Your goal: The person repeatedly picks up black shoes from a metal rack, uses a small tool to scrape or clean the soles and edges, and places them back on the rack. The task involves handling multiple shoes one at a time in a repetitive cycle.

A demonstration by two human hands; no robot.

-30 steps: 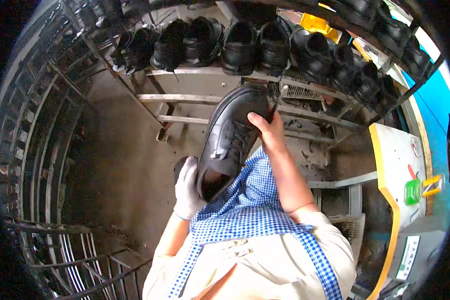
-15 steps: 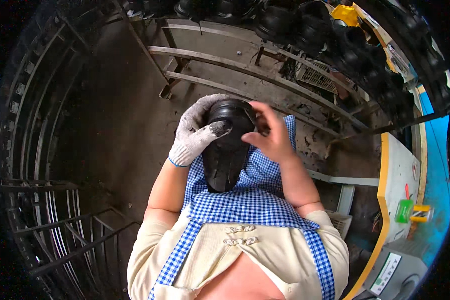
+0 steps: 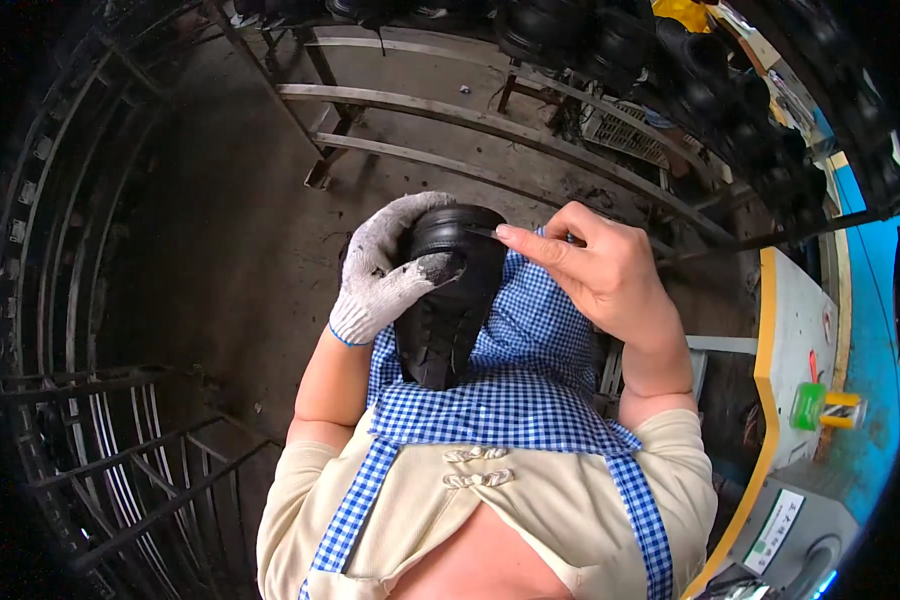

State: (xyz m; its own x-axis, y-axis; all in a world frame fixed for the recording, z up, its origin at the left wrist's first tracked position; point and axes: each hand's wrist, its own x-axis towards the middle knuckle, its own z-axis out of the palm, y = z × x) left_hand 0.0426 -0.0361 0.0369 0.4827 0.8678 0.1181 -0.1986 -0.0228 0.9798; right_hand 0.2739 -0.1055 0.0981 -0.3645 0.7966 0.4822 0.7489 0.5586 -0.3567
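Note:
A black shoe (image 3: 445, 300) stands up in front of my chest over the blue checked apron, its rounded end away from me. My left hand (image 3: 388, 262), in a grey-white knitted glove with a darkened thumb, is wrapped round that rounded end. The thumb lies across the near face, while the fingers go behind it. Bare, my right hand (image 3: 600, 265) is at the right side of the shoe, thumb and forefinger pinched together close to its edge. A thin pale line shows between the fingertips and the shoe's rim; what it is I cannot make out.
Ahead runs a metal rack frame (image 3: 450, 120) above the floor, with several black shoes (image 3: 540, 30) along the top. A pale crate (image 3: 625, 135) lies behind the bars. On the right is a white panel with a yellow edge (image 3: 763, 340); dark racks (image 3: 130, 460) stand at left.
My right hand has drawn outward to the right from the shoe and its fingers have closed into a pinch. The left hand keeps its hold, with the shoe shifted slightly left.

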